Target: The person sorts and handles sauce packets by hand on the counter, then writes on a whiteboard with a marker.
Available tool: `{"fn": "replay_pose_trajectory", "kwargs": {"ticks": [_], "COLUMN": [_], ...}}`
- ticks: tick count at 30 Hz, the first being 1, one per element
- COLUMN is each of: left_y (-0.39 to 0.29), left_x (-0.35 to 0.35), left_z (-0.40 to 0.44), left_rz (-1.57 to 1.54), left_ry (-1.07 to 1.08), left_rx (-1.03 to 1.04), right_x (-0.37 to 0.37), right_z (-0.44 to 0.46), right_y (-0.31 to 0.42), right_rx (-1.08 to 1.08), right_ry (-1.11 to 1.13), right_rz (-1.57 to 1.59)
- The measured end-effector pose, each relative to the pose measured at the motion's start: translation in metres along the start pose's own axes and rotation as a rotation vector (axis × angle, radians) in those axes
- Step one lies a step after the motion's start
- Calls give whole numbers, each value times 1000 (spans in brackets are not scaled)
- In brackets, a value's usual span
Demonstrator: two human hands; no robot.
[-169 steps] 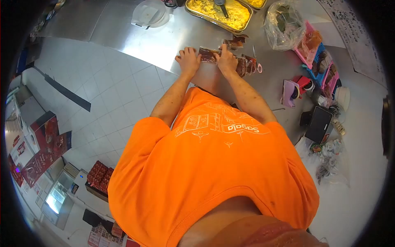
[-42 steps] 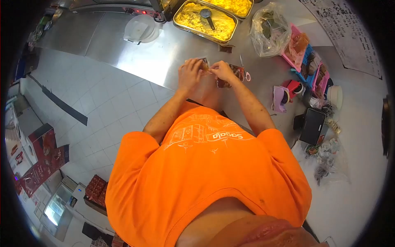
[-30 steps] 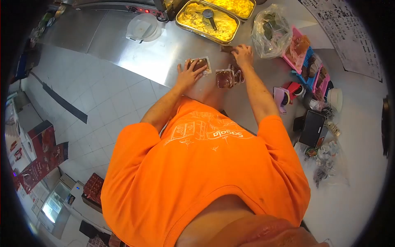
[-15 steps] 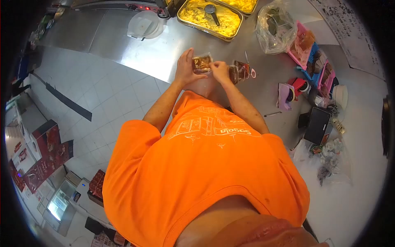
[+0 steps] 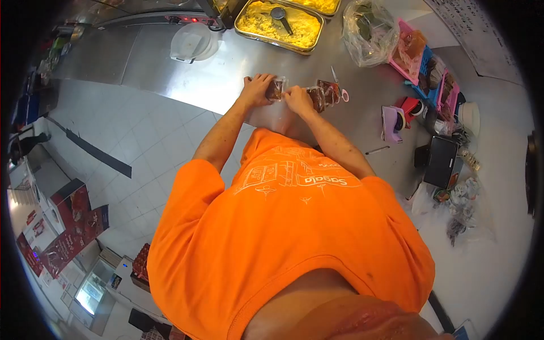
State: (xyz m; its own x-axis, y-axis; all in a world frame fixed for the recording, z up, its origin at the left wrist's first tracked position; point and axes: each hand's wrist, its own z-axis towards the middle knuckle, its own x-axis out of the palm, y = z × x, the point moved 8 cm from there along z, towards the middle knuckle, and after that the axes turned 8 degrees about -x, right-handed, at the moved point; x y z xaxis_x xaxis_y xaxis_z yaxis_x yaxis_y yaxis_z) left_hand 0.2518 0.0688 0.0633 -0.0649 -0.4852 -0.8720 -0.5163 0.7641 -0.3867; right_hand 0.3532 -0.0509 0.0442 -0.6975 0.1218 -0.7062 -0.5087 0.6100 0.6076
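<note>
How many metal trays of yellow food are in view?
2: the nearer tray, with a black utensil in it, and the farther tray, cut off by the top edge. More may lie beyond that edge.

Counter (image 5: 226, 71), steel, reaching from your 10 o'clock round to 3. Directly on it, by the clock as you stand:
- 11: pale tub (image 5: 191, 43).
- 12: metal tray (image 5: 271, 41) of yellow food, a second tray (image 5: 335, 10) just beyond its right end; nearer you, one flat pack (image 5: 276, 89).
- 1: more packs (image 5: 324, 95), touching; scissors (image 5: 344, 96), pink-handled, just beside; farther out, clear bag (image 5: 371, 34).
- 2: pink and blue baskets (image 5: 424, 73); nearer, purple dispenser (image 5: 390, 124), red dispenser (image 5: 410, 107).
- 3: pen (image 5: 377, 151); beyond it, dark device (image 5: 440, 162).
</note>
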Motion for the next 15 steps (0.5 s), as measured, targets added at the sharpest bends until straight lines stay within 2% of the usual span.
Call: {"fn": "replay_pose_trajectory", "kwargs": {"ticks": [1,4,6,7,9,11,14,15], "left_y": [0,-2,-2,-3,-5,-8,-36,-43], "left_x": [2,4,4,5,8,12,-12,-11], "left_z": [1,2,0,-4,-10,-14,-40,-47], "left_rz": [8,4,-20,-36,-50,-48,16,-15], "left_ry": [1,-7,-40,-66,-98,-113,-331,-335], "left_rx": [-7,-25,-72,-111,-189,-267,-264,-253], "right_x": [-3,-51,-92,-91,-113,-110,-87,-80], "right_z": [-2,-13,-29,-23,-38,-28,-16,-13], "right_y": [-2,-11,-25,-59,-61,-59,-50,-40], "right_rx": [-6,13,62,136,128,-51,-281,-355], "right_ry": [5,-275,-327,-268,-254,-262,-186,-150], "right_rz": [-29,-177,-167,-41,-255,-246,-343,-393]}}
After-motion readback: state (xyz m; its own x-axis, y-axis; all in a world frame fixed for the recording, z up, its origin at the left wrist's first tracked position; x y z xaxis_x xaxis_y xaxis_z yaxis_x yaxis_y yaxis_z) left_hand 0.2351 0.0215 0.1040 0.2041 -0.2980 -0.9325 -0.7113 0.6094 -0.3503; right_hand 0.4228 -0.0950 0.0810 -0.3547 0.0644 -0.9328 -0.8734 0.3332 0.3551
